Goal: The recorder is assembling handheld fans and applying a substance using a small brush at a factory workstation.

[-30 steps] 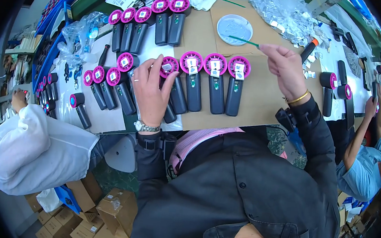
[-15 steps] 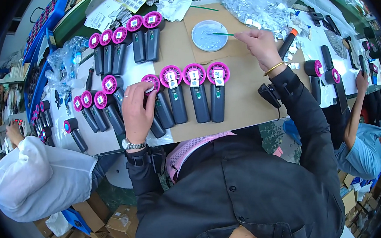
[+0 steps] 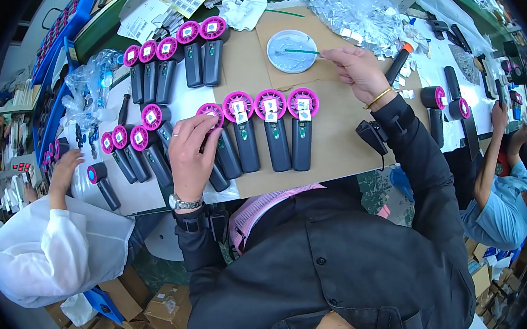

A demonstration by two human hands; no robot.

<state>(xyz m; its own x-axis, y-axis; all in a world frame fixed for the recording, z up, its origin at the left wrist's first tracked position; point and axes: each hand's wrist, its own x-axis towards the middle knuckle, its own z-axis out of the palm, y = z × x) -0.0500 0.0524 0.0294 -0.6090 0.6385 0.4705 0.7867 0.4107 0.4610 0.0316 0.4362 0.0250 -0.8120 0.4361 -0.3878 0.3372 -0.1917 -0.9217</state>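
One green stick, right hand pinching, points left, axis sideways; left hand: hold unclear.

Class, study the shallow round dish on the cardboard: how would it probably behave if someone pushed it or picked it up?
The dish would probably slide rather than tip, since it looks broad and low on the cardboard. It may be light for its size, as its wall looks thin. Its inside could be slippery, judging by the glossy, pale smears there.

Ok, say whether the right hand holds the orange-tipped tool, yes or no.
No, the right hand pinches a thin green stick that reaches over the round dish.
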